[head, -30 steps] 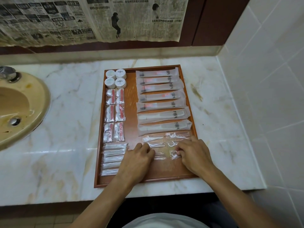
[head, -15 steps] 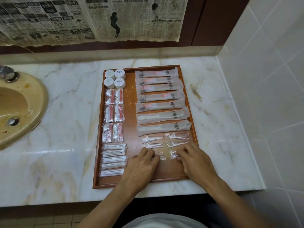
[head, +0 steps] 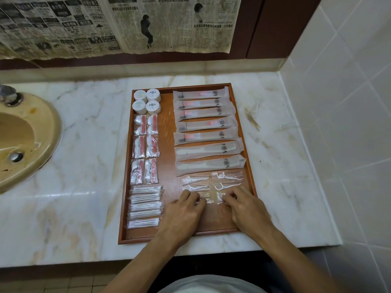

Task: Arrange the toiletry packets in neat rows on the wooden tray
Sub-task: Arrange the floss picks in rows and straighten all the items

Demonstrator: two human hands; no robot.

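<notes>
1. Marble, pale and veined, forms the bench (head: 84,208) on which a wooden tray (head: 123,218) is set, its long side running away from the person.
2. Both hands are laid on the near right part of the tray. The fingers (head: 197,200) of the left hand (head: 182,216) are curled down and pressed onto a clear floss-pick packet (head: 208,200); whether it is pinched or only pressed cannot be told.
3. The fingers (head: 229,197) of the right hand (head: 247,210) are bent down onto a neighbouring clear packet (head: 220,195) in the same way, just beside the left hand's fingers.
4. Just beyond the fingers, four more floss-pick packets (head: 227,176) are laid in two short rows of two.
5. Further back on the right side, seven long frosted sachets (head: 205,134) are stacked in one column, each laid crosswise.
6. On the left side of the tray, nearest the person, cotton-bud packets (head: 145,208) are lined up in a column; beyond them six small packets with red strips (head: 146,149) are set in pairs, and four round white tubs (head: 147,101) are grouped at the far left corner.
7. A beige sink (head: 25,134) is sunk into the bench at the left, white wall tiles (head: 349,102) are seen at the right, and newspaper sheets (head: 105,24) are hung above the back of the bench.
</notes>
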